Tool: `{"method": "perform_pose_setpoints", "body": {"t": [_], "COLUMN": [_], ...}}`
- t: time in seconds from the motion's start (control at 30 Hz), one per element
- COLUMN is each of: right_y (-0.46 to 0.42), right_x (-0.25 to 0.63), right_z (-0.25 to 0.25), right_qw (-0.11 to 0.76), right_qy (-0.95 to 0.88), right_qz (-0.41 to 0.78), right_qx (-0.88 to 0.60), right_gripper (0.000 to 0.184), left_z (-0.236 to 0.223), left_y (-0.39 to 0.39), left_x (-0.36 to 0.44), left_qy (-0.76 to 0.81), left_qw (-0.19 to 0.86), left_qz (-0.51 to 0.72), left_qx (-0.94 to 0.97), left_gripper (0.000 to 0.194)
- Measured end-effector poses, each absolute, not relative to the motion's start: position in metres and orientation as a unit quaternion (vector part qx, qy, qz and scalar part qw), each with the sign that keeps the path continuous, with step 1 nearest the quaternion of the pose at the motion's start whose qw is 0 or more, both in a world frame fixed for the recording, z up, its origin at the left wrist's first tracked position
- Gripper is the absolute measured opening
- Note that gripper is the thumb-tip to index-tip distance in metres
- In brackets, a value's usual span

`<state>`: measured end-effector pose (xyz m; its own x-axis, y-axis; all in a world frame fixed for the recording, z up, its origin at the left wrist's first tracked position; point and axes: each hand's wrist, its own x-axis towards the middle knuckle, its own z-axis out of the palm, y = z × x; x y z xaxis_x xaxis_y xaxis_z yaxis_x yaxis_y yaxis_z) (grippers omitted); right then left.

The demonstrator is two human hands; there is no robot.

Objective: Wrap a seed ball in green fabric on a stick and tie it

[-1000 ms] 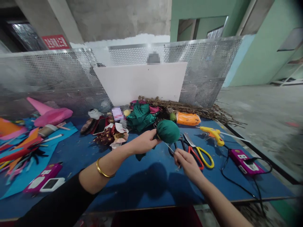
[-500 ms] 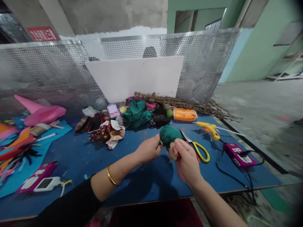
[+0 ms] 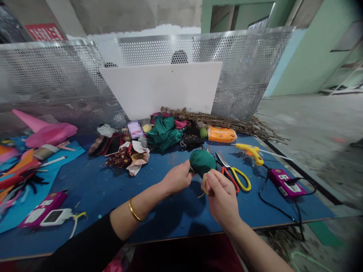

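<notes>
A ball wrapped in dark green cloth [image 3: 202, 162] is held above the table by my left hand [image 3: 179, 176], whose fingers pinch the gathered cloth at its left lower side. Close against the ball's lower right, my right hand [image 3: 222, 194] is closed in a pinch. A short end of thin, pale string [image 3: 201, 195] pokes out below its fingers; the rest is hidden in the grip. Just behind the right hand lie scissors with yellow and red handles [image 3: 240, 179], blades open and pointing away. Crumpled green cloth [image 3: 164, 134] lies further back.
On the right are a yellow glue gun [image 3: 252, 152], a purple power strip [image 3: 286, 183] with a black cord, and an orange packet [image 3: 222, 134]. Dried stems [image 3: 241, 124] lie behind. Patterned cloth [image 3: 121, 156], another purple strip [image 3: 45, 209] and coloured felt pieces [image 3: 25, 170] are left.
My right hand has moved up from below the scissors to beside the ball, drawing in the strand that ran between them. My left hand still grips the ball. The view has shifted slightly.
</notes>
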<state>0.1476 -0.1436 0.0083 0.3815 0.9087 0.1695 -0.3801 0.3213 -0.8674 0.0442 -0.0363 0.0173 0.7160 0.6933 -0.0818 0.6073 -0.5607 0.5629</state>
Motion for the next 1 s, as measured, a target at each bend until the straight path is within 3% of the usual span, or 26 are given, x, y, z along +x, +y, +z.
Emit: {"method": "perform_pose_setpoints", "body": {"t": [0.5,0.77,0.9,1.0], "right_y": [-0.14,-0.137,-0.137,-0.141], "right_x": [0.146,0.153,0.153,0.155], "right_z": [-0.002,-0.015,-0.02,-0.02], "right_qw": [0.712,0.746,0.747,0.713], "right_qy": [-0.382,-0.398,-0.422,-0.511], "right_qz": [0.409,0.405,0.378,0.316], "right_qx": [-0.424,-0.347,-0.347,-0.362], "right_gripper": [0.039,0.035,0.035,0.032], "left_z": [0.015,0.027,0.036,0.036], "left_y": [-0.031,-0.013,-0.014,-0.015], "left_x": [0.046,0.039,0.035,0.033], "left_qy": [0.384,0.357,0.369,0.348], "left_qw": [0.306,0.571,0.627,0.61], "left_qz": [0.077,0.101,0.105,0.125], "left_qx": [0.868,0.732,0.678,0.701], "left_gripper": [0.028,0.033,0.024,0.027]}}
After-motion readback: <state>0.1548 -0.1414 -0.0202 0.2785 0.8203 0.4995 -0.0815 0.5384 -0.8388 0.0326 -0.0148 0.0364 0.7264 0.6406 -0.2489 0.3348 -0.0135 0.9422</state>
